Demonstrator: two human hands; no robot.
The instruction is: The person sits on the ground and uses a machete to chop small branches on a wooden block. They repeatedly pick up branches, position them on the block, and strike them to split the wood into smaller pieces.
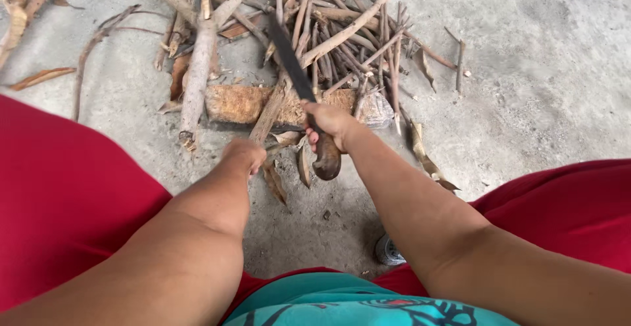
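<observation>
A long dark machete [294, 63] is gripped by the right hand [330, 123], the fingers clenched around a brown, rounded wooden handle whose curved end protrudes below the fist. The flat, dull blade is angled up and to the left over the wood. One long, pale stick [271, 110] with rough bark is grasped at its near end by the left hand [243, 155], closed tightly around it; the stick is laid across a flat, coarse-grained chopping block [240, 104] of orange-brown wood. Beyond the block, a loose pile of thin dry sticks [348, 43], too many and too tangled to be counted, is spread on the grey, gritty concrete floor [539, 83]. A thicker pale branch [197, 76] is propped over the block's left end. Curled bark flakes are scattered nearby. Red cloth [59, 201] is seen on both sides.
</observation>
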